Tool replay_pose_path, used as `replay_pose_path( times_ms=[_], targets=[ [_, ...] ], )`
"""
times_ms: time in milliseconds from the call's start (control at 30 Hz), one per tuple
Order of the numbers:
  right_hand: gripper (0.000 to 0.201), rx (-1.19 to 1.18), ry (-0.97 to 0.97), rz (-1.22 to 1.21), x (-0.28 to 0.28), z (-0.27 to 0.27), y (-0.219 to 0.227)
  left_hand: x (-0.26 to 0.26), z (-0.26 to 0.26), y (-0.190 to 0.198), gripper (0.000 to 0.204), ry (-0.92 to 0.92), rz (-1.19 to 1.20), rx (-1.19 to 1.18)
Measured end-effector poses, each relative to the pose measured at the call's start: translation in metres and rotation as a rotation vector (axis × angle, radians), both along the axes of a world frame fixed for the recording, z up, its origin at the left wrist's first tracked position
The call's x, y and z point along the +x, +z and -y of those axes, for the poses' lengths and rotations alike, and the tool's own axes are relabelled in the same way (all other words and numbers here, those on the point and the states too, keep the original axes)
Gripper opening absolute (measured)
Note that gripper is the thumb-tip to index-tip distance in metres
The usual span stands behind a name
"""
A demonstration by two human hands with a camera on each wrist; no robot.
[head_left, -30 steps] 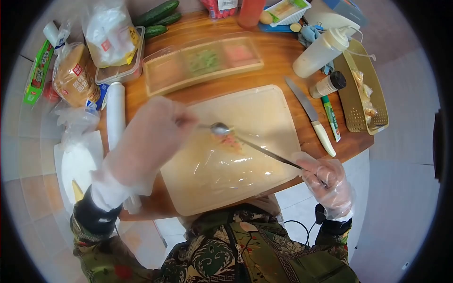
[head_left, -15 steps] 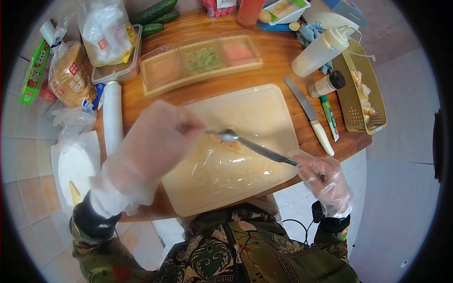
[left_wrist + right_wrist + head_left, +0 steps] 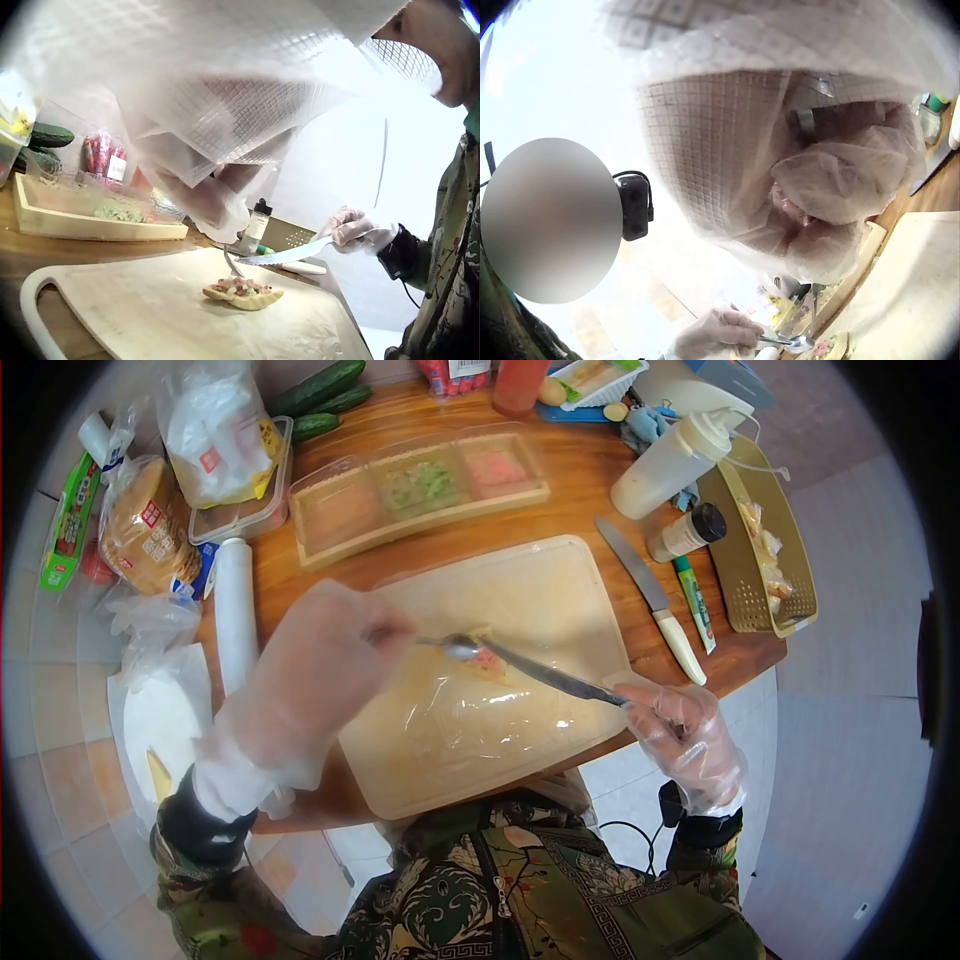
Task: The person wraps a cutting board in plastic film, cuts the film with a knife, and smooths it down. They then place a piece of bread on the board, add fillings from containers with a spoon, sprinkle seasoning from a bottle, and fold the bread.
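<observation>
My gloved left hand [image 3: 325, 670] pinches the handle of a metal spoon [image 3: 462, 647], its bowl over the topped bread piece [image 3: 487, 663]. From the other side, my gloved right hand [image 3: 690, 745] grips a table knife [image 3: 560, 681], with the blade's tip close beside the spoon bowl. In the left wrist view the bread piece [image 3: 244, 294] is boat-shaped, heaped with pink and green chopped filling. It rests on the cream cutting board [image 3: 540, 575], whose surface has shiny clear film over it. The knife's serrated edge [image 3: 289, 256] shows above the board.
Behind the board stands a three-part wooden tray [image 3: 325, 550] with chopped foods. A kitchen knife [image 3: 650, 585], a seasoning jar [image 3: 685, 532], a squeeze bottle [image 3: 668, 468] and a basket [image 3: 750, 600] lie to the right. Bagged bread [image 3: 150, 530] and a wrap roll [image 3: 235, 605] are left.
The spoon moved right against the knife tip, then back left and a little apart. The knife's blade has turned broad side up, and its tip has shifted left over the bread piece.
</observation>
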State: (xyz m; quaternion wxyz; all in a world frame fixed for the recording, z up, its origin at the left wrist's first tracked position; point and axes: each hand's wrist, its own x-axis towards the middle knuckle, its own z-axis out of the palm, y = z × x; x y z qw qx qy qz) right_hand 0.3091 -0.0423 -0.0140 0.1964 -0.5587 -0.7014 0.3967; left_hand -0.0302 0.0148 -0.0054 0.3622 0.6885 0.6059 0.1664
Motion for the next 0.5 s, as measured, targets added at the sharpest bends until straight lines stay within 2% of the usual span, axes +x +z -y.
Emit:
replay_pose_path(
  times_ms=[67, 133, 367, 433, 500],
  targets=[
    [0.022, 0.007, -0.011, -0.004, 0.001, 0.0, 0.0, 0.001, -0.001, 0.005, 0.019, -0.032, -0.02, 0.028],
    [0.022, 0.032, 0.002, 0.003, -0.002, -0.001, 0.005, 0.004, 0.0, 0.015, 0.02, 0.065, -0.016, -0.094],
    [0.021, 0.034, -0.022, -0.031, -0.003, -0.002, 0.006, -0.001, -0.002, 0.017, 0.023, 0.067, 0.0, -0.155],
    [0.021, 0.069, -0.005, -0.05, -0.004, -0.005, 0.006, -0.001, -0.002, 0.018, 0.023, 0.175, 0.08, -0.209],
    [0.022, 0.083, -0.012, -0.068, -0.004, -0.01, 0.005, -0.001, -0.004, 0.019, 0.023, 0.163, 0.059, -0.209]
  ],
)
